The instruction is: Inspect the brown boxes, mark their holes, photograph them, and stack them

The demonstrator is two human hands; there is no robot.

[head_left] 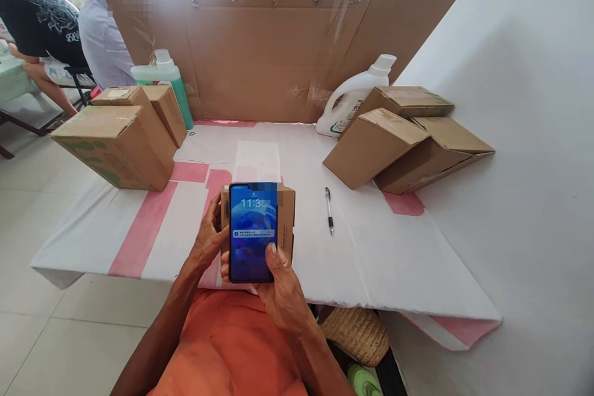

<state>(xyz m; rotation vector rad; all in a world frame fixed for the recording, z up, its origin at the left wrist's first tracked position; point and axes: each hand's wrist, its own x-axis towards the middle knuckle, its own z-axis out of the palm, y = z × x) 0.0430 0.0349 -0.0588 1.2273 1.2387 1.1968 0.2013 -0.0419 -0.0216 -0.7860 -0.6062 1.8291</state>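
My right hand [281,281] is closed around a smartphone [253,241], thumb at its lower right edge and fingertips showing on its left side. The phone is upright with a lit blue lock screen. Just behind it is a small cardboard box [288,223], mostly covered by the phone. My left hand [208,235] grips the left edge of this box, fingers curled; part of the grip is hidden. To the right, a black-and-clear pen [329,210] lies on the white and pink table cover [352,260].
Cardboard boxes [111,142] and a green liquid bottle [183,96] stand at left. At right, more boxes [380,142] lean beside a white jug [352,96]. A cardboard panel [260,62] rises at the back. A wall [524,136] borders the right; people sit beyond, at left.
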